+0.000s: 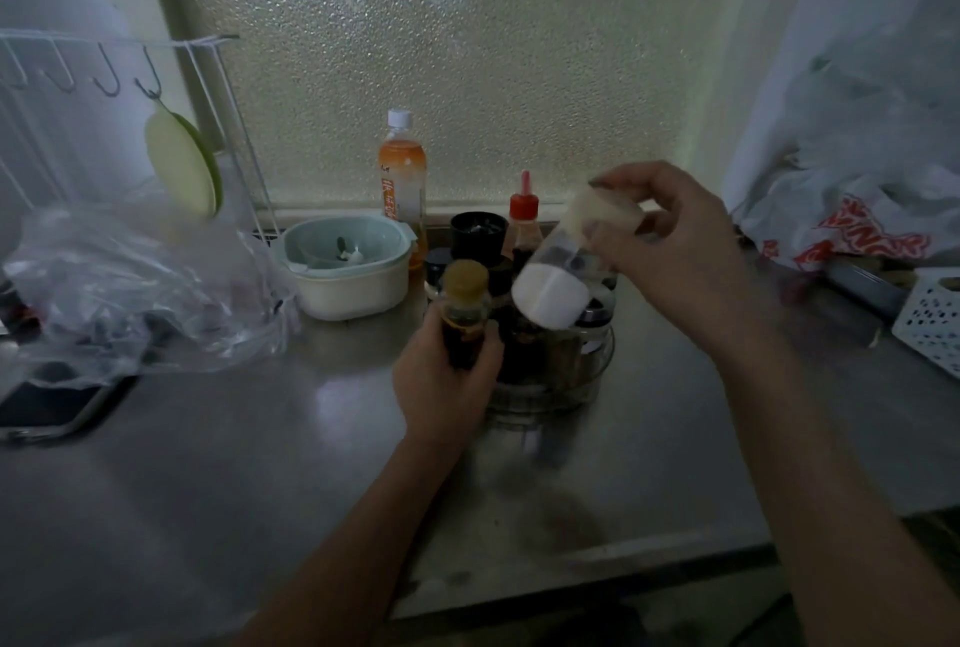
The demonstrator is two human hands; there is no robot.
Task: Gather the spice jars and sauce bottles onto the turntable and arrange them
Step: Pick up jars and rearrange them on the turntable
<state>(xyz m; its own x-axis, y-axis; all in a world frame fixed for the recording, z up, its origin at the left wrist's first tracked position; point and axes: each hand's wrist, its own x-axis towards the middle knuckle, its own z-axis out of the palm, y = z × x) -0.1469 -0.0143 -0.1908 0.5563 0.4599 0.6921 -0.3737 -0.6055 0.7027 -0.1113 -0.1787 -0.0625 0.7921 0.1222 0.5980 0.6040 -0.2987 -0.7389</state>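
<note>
Left hand [447, 376] covers the lower body of the dark sauce bottle [464, 306]; label unreadable. Right hand [670, 251] hides the cap end of the tilted clear jar [558, 277], which is motion-blurred. Turntable [550, 386] beneath both hands is mostly hidden by the jars and dim; can't count what's on it. Left of the left hand, the contents of the plastic bag [140, 283] are indistinct, and the phone [47, 407] is cut by the frame edge.
</note>
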